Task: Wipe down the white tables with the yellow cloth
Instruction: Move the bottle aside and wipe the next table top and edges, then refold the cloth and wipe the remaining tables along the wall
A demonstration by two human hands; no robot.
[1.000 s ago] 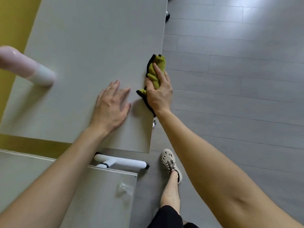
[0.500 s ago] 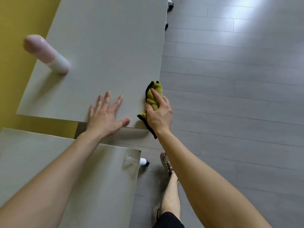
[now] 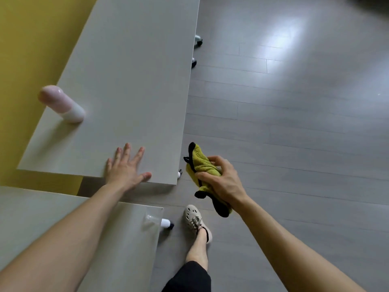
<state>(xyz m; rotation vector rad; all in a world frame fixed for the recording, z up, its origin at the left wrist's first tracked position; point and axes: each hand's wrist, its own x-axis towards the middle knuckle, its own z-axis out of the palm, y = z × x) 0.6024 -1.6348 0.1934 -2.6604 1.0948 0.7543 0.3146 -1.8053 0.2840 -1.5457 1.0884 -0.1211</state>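
My left hand (image 3: 126,168) lies flat, fingers spread, on the near corner of the long white table (image 3: 130,81), while my right hand (image 3: 222,183) grips the bunched yellow black-edged cloth (image 3: 201,162) in the air just off its edge; I'd flatten the cloth before pressing it onto the nearer white table (image 3: 126,239).

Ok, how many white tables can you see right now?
2. One far table under the left hand, carrying a pink bottle; one near table at lower left, closest to the camera. More may lie outside the frame.
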